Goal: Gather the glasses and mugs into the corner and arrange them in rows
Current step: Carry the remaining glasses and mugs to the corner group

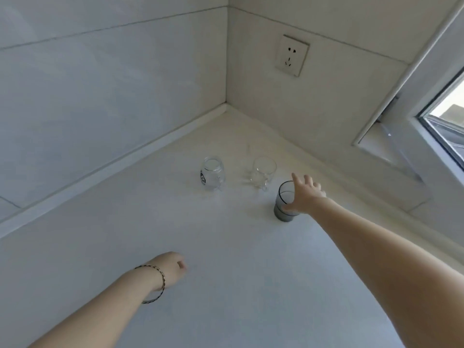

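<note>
My right hand [305,194] lies spread-fingered against the grey tumbler [282,207], thumb touching its near side. The clear mug [262,172] stands just left of the tumbler, and the printed mug [212,173] farther left. My left hand [170,268], well nearer than the tumbler, hides its fingers; I cannot tell its state.
</note>
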Demonstrator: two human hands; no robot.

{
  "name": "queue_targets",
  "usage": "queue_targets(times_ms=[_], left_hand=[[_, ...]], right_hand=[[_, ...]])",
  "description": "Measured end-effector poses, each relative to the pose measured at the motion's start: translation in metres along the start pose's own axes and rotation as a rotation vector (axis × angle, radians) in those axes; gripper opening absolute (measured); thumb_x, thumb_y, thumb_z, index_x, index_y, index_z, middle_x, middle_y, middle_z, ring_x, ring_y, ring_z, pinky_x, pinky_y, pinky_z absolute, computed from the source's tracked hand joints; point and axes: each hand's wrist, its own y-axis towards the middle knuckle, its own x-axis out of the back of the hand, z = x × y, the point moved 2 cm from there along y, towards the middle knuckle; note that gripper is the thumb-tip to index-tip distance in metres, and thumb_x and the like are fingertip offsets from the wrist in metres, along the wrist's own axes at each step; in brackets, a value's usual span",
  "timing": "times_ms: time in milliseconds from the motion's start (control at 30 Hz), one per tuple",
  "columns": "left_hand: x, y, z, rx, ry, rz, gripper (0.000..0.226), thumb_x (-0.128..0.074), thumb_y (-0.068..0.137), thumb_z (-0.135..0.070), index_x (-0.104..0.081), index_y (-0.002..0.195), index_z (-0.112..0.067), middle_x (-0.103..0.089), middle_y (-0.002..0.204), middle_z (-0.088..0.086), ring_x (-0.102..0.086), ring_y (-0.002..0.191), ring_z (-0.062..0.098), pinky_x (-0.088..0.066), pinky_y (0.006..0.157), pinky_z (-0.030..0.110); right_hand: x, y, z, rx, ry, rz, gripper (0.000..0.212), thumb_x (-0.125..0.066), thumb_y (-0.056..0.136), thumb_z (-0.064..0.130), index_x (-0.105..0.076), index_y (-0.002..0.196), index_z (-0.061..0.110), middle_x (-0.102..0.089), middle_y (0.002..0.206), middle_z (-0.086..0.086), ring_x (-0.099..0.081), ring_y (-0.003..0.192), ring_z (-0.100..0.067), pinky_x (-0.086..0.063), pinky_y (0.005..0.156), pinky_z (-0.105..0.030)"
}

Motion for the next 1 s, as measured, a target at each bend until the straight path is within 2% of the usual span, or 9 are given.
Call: queue_targets(times_ms=[67, 133, 200, 300, 433, 467, 600, 833, 1000], left_hand=[[0.001, 0.007, -0.004, 0.037, -0.007, -0.011, 0.026, -0.040, 0.093, -0.020, -0.039, 0.068, -0.028, -0.051, 0.090, -0.003, -0.048, 0.086, 0.016, -0.037, 0.070, 0.021], [0.000, 0.011, -0.008, 0.059, -0.024, -0.032, 0.020, -0.040, 0.093, -0.021, -0.044, 0.074, -0.026, -0.052, 0.095, -0.002, -0.048, 0.088, 0.015, -0.037, 0.074, 0.019], [-0.002, 0.009, -0.010, 0.084, -0.027, -0.045, 0.012, -0.041, 0.094, -0.022, -0.047, 0.085, -0.022, -0.051, 0.097, -0.002, -0.048, 0.089, 0.014, -0.035, 0.076, 0.018], [-0.007, 0.000, -0.006, 0.115, -0.055, -0.055, 0.014, -0.039, 0.095, -0.021, -0.048, 0.083, -0.022, -0.052, 0.098, -0.002, -0.048, 0.090, 0.015, -0.034, 0.076, 0.018], [-0.022, -0.024, 0.009, 0.172, -0.127, -0.063, 0.020, -0.039, 0.095, -0.021, -0.057, 0.102, -0.017, -0.058, 0.109, 0.002, -0.048, 0.091, 0.014, -0.034, 0.077, 0.017], [-0.027, -0.032, 0.016, 0.195, -0.149, -0.059, 0.020, -0.039, 0.095, -0.022, -0.057, 0.100, -0.017, -0.058, 0.108, 0.001, -0.049, 0.091, 0.014, -0.034, 0.077, 0.017], [-0.049, -0.077, 0.058, 0.295, -0.228, -0.079, 0.022, -0.039, 0.094, -0.022, -0.044, 0.073, -0.024, -0.050, 0.087, -0.006, -0.047, 0.089, 0.015, -0.034, 0.076, 0.019], [-0.109, -0.194, 0.164, 0.439, -0.395, -0.156, 0.010, -0.040, 0.092, -0.020, -0.049, 0.088, -0.021, -0.056, 0.108, -0.001, -0.047, 0.093, 0.014, -0.036, 0.081, 0.020], [-0.173, -0.301, 0.258, 0.561, -0.522, -0.244, 0.012, -0.040, 0.089, -0.019, -0.051, 0.089, -0.020, -0.053, 0.095, -0.002, -0.050, 0.087, 0.016, -0.038, 0.077, 0.022]], right_hand=[[-0.006, 0.020, -0.003, 0.038, 0.005, 0.087, 0.107, -0.074, 0.072, 0.045, -0.003, 0.150, 0.028, -0.020, 0.150, -0.010, -0.031, 0.134, -0.039, -0.038, 0.104, -0.045], [-0.012, 0.033, -0.006, 0.079, 0.023, 0.136, 0.103, -0.074, 0.072, 0.042, -0.008, 0.150, 0.028, -0.027, 0.145, -0.013, -0.036, 0.130, -0.041, -0.041, 0.101, -0.046], [-0.016, 0.038, -0.009, 0.109, 0.034, 0.120, 0.097, -0.073, 0.072, 0.040, -0.014, 0.148, 0.027, -0.031, 0.139, -0.013, -0.041, 0.126, -0.040, -0.045, 0.095, -0.044], [-0.016, 0.037, -0.009, 0.129, 0.031, 0.069, 0.093, -0.073, 0.069, 0.041, -0.021, 0.146, 0.028, -0.036, 0.134, -0.011, -0.045, 0.122, -0.036, -0.048, 0.089, -0.040], [-0.023, 0.014, 0.011, 0.223, -0.048, -0.001, 0.098, -0.074, 0.066, 0.042, -0.019, 0.146, 0.028, -0.038, 0.135, -0.008, -0.043, 0.124, -0.033, -0.048, 0.090, -0.039], [-0.026, 0.004, 0.021, 0.263, -0.066, -0.011, 0.100, -0.075, 0.066, 0.043, -0.017, 0.146, 0.026, -0.039, 0.135, -0.008, -0.043, 0.123, -0.033, -0.048, 0.090, -0.039], [-0.046, -0.049, 0.076, 0.455, -0.122, 0.026, 0.099, -0.074, 0.066, 0.045, -0.019, 0.144, 0.017, -0.040, 0.134, -0.009, -0.047, 0.120, -0.031, -0.047, 0.093, -0.037], [-0.101, -0.198, 0.199, 0.778, -0.244, 0.142, 0.091, -0.071, 0.068, 0.043, -0.023, 0.142, 0.019, -0.039, 0.134, -0.007, -0.047, 0.123, -0.029, -0.045, 0.096, -0.035], [-0.155, -0.323, 0.273, 0.970, -0.310, 0.154, 0.091, -0.071, 0.069, 0.044, -0.023, 0.143, 0.020, -0.039, 0.135, -0.005, -0.047, 0.123, -0.028, -0.045, 0.095, -0.035]])
